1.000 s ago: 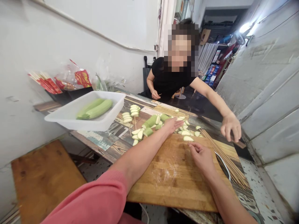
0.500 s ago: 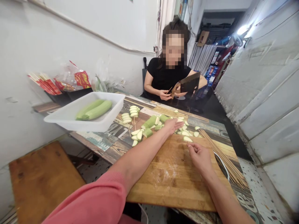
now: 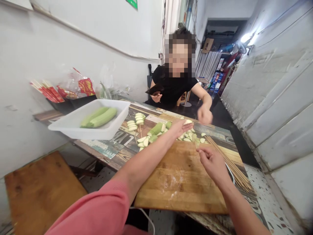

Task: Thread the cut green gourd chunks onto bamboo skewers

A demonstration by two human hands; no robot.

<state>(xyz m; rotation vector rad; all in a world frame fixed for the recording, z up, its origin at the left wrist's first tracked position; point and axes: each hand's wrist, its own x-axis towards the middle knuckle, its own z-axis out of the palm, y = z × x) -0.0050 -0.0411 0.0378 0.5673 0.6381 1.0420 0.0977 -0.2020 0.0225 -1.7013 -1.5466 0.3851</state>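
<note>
My left hand (image 3: 180, 127) reaches to the far edge of the wooden cutting board (image 3: 182, 182) and pinches a pale zucchini slice (image 3: 187, 122) lifted above the scattered cut pieces (image 3: 192, 136). Closer in, over the board, my right hand (image 3: 210, 160) has its fingers pinched on a thin bamboo skewer that I can barely see. More cut zucchini chunks (image 3: 156, 130) lie left of the board.
A white tray (image 3: 73, 125) with whole zucchini (image 3: 99, 117) sits at the left. A bundle of bamboo skewers (image 3: 230, 161) lies right of the board. Across the table a person in black (image 3: 174, 86) reaches a hand forward. A wooden stool (image 3: 36, 192) stands at lower left.
My left hand has picked a zucchini slice up off the pile. The person opposite took a cleaver off the table, then moved it aside and reaches out again.
</note>
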